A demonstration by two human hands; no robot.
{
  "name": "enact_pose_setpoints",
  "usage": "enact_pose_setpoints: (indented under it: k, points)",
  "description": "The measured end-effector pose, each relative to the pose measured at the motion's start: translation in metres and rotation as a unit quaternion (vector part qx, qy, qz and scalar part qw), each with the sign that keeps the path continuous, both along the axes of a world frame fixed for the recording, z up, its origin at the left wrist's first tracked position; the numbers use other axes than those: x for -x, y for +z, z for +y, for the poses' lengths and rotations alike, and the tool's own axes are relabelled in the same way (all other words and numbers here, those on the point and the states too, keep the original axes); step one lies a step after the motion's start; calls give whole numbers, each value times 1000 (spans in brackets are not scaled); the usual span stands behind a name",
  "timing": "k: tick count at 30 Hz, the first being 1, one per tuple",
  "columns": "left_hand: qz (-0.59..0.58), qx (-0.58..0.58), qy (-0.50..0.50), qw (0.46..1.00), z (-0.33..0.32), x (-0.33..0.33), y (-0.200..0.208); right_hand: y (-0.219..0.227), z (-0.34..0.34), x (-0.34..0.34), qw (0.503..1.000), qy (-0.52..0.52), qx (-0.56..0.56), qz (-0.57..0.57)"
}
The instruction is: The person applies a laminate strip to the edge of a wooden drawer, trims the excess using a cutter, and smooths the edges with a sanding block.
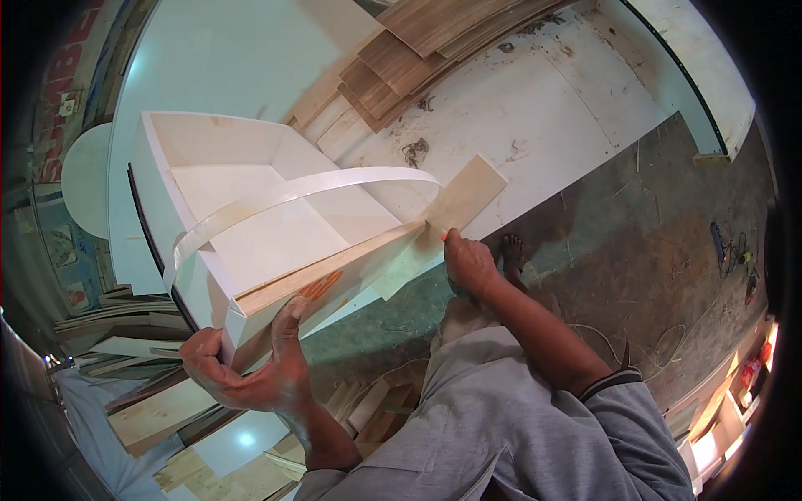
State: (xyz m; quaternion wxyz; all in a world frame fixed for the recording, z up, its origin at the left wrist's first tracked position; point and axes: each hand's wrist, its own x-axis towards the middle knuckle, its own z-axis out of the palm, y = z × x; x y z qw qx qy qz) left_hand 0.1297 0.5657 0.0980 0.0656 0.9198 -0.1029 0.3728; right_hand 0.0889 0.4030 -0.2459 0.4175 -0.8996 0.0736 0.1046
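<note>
A white open drawer-like box (pixel 251 196) lies before me, its near wall showing a bare wood top edge (pixel 334 263). My left hand (pixel 259 363) clasps its near left corner, thumb on the outer face beside orange marks, fingers round the corner. A thin white edging strip (pixel 334 179) arches over the box, from its left side to a flat tan rectangular piece (pixel 469 196) at the right corner. My right hand (pixel 469 265) is closed at the lower edge of that piece and appears to grip it. A small orange bit shows at its fingertips; the grip is partly hidden.
Brown wood-grain boards (pixel 409 42) are stacked on the white work surface (pixel 518 108) behind the box. Wood offcuts (pixel 167 409) lie at lower left. Cables and a tool (pixel 731 250) are on the dark floor at right. A white panel (pixel 718 75) stands at upper right.
</note>
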Motion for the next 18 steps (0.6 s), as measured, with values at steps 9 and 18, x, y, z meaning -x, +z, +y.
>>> enact_pose_setpoints:
  k: [9, 18]
  points:
    - [-2, 6, -2, 1000, -10, -2, 0, -4, -12, 31, 999, 4, 17, -30]
    - [-12, -21, 25, 999, -8, 1, 6, 3, -43, 16, 1000, 3, -23, 21]
